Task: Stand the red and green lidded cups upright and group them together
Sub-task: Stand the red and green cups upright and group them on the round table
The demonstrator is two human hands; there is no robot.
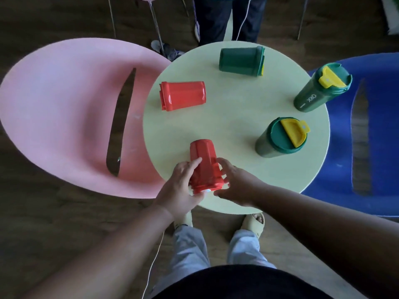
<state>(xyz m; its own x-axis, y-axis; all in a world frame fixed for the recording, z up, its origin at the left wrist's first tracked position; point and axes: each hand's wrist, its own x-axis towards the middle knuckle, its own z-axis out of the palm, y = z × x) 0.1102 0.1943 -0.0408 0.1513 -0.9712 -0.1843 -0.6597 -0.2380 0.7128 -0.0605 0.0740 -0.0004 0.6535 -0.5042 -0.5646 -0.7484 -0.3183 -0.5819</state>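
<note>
At the near edge of the round pale-green table (235, 117), a red lidded cup (204, 156) lies tilted, lid end toward me. My left hand (181, 186) grips its left side and lid end. My right hand (235, 186) curls round its right side. A second red cup (182, 95) lies on its side at the table's left. One green cup (240, 61) lies on its side at the far edge. Two green cups with yellow lid flaps stand upright on the right, one nearer (280, 138) and one farther (319, 88).
A pink chair (64, 108) sits against the table's left edge and a blue chair (367, 130) against its right. Another person's legs (226, 18) stand beyond the far edge. My own feet (252, 223) are under the near rim.
</note>
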